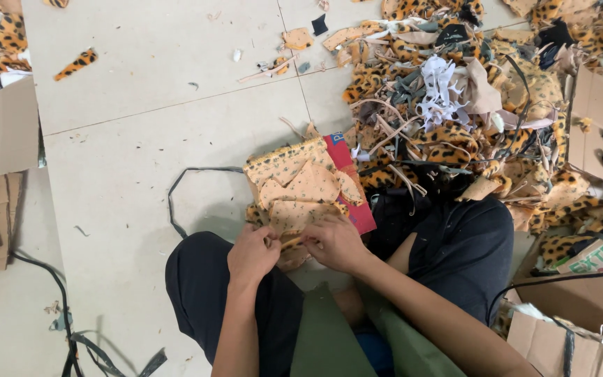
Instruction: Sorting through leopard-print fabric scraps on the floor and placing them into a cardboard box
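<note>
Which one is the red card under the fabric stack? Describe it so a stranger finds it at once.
Start at the big heap of leopard-print scraps on the tiled floor. At its lower left lies a stack of pale orange fabric pieces, just above both hands. The red card pokes out from under the stack's right side, the only flat, plain red thing there.

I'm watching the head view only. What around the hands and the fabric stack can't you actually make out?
- What the left hand and right hand pinch: their fingers cover the near edge of the stack of orange fabric pieces, so each grip is unclear.
- The red flat item: mostly under the stack.
- The scrap pile: cut off by the top and right edges.
- The cardboard box: cut off at the bottom right corner.
</note>
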